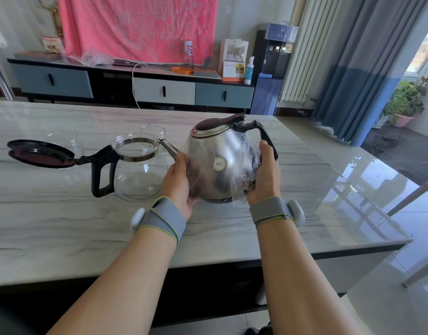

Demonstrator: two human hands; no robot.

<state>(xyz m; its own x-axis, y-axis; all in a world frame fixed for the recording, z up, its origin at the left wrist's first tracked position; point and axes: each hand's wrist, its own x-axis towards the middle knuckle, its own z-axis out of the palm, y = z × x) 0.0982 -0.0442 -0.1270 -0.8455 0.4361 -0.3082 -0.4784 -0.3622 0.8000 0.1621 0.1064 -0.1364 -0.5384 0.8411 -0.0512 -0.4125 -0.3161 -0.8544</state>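
A steel kettle wrapped in clear plastic film, with a dark lid and black handle, is held between both hands just above the marble table. My left hand cups its left side near the spout. On the right side, by the handle, my right hand grips the kettle over the crumpled film. A glass pot with a black handle stands to the left, its dark lid flipped open. Both wrists wear grey straps.
Two clear glass cups stand behind the glass pot. The table's right edge drops to a glossy floor with a chair leg. A TV cabinet, water dispenser and curtains lie far behind.
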